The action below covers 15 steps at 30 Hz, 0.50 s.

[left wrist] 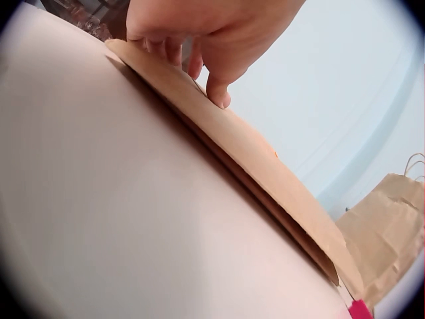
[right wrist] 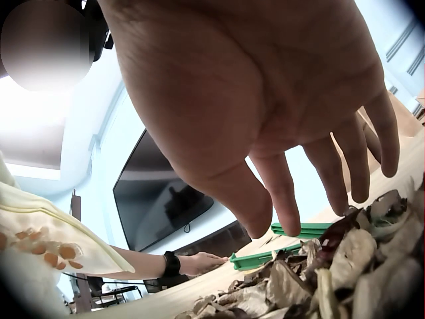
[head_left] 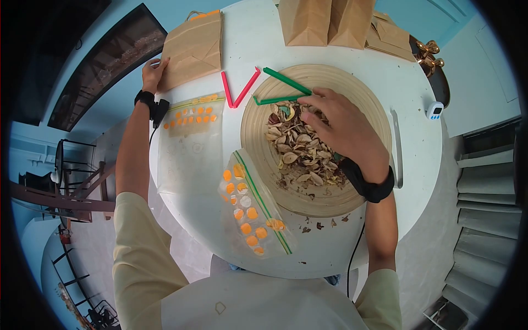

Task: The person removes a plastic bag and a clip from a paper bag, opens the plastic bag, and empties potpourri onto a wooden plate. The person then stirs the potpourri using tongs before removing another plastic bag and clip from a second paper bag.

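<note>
My left hand holds the left edge of a flat brown paper bag at the table's far left. In the left wrist view the thumb presses on the bag while the fingers curl at its edge. My right hand hovers with spread fingers over a pile of dried leaves in a round wooden tray. In the right wrist view the hand hangs just above the leaves, holding nothing. Two green sealing sticks lie across the tray's far rim.
Two red sticks form a V beside the tray. Two clear zip bags with orange dots lie on the white table, one at left, one near me. More paper bags stand at the back. A small timer sits at right.
</note>
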Each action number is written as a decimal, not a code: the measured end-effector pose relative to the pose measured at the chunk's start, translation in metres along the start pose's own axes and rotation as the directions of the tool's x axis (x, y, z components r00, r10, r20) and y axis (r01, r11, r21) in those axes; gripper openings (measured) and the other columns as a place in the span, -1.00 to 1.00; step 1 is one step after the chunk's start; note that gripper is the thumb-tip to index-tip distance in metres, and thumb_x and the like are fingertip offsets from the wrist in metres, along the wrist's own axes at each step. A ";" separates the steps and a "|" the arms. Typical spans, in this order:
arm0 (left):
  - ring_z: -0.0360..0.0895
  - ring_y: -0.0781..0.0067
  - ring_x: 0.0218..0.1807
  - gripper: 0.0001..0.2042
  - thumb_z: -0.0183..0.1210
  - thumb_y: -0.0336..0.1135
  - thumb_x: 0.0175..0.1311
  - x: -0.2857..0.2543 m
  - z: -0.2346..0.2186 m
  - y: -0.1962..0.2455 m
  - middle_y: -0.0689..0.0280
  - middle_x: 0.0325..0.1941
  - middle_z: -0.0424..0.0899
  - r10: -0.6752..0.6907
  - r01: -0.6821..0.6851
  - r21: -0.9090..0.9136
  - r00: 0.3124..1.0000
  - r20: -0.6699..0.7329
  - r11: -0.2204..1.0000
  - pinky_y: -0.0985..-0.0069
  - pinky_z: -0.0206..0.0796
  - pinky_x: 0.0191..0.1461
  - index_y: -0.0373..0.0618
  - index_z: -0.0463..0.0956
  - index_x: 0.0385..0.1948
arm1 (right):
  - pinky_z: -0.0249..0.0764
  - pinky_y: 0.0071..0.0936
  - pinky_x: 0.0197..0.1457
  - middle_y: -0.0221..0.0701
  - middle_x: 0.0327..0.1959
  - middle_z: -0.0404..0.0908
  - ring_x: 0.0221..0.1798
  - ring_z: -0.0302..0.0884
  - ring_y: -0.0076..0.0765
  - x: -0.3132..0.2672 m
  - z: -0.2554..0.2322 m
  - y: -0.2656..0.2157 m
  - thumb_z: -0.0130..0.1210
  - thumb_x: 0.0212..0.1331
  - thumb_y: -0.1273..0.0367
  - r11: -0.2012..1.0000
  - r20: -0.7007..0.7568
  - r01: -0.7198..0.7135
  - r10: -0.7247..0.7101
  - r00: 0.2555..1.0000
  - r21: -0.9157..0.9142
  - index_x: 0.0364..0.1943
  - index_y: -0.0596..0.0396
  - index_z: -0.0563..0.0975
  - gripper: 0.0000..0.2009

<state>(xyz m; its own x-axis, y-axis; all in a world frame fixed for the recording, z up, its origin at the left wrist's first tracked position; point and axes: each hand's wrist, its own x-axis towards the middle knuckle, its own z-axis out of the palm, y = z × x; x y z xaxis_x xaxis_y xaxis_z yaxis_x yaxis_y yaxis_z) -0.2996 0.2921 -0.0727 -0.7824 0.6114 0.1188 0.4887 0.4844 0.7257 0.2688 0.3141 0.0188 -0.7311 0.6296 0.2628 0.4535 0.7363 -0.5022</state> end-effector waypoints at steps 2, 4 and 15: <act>0.53 0.29 0.07 -0.28 0.38 0.16 0.02 0.001 -0.002 0.001 0.08 0.03 0.59 -0.003 0.002 0.023 0.999 0.032 1.000 0.39 0.35 0.16 -0.24 0.45 0.10 | 0.27 -0.21 0.31 -0.16 0.18 0.47 0.27 0.35 -0.01 -0.001 -0.001 -0.001 0.03 0.32 0.15 0.998 0.087 -0.059 0.060 0.994 -0.007 0.04 0.02 0.55 -0.66; 0.53 0.24 0.10 -0.26 0.35 0.21 0.03 0.001 -0.002 0.005 0.03 0.04 0.59 -0.008 0.008 0.124 1.000 -0.006 0.992 0.37 0.35 0.18 -0.24 0.46 0.10 | 0.28 -0.21 0.30 -0.17 0.19 0.47 0.27 0.36 -0.02 0.000 0.001 0.002 0.04 0.31 0.13 0.999 0.089 -0.045 0.046 0.995 -0.022 0.03 0.03 0.55 -0.65; 0.27 -0.02 0.35 -0.32 0.22 0.26 0.11 -0.028 -0.002 0.057 -0.07 0.19 0.44 0.552 -0.480 0.358 0.824 -0.129 0.801 0.16 0.10 0.37 -0.10 0.47 0.13 | 0.36 -0.17 0.12 -0.22 -0.08 0.55 0.03 0.46 -0.04 -0.001 0.010 0.007 0.11 0.22 0.26 0.997 -0.072 0.074 -0.075 0.995 -0.017 -0.09 0.15 0.57 -0.71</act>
<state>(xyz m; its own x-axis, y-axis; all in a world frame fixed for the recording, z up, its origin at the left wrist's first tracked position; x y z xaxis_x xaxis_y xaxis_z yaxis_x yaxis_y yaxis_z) -0.2509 0.3017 -0.0328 -0.4251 0.6902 0.5856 0.9051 0.3188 0.2813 0.2679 0.3157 0.0068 -0.7245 0.5891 0.3579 0.4072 0.7847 -0.4674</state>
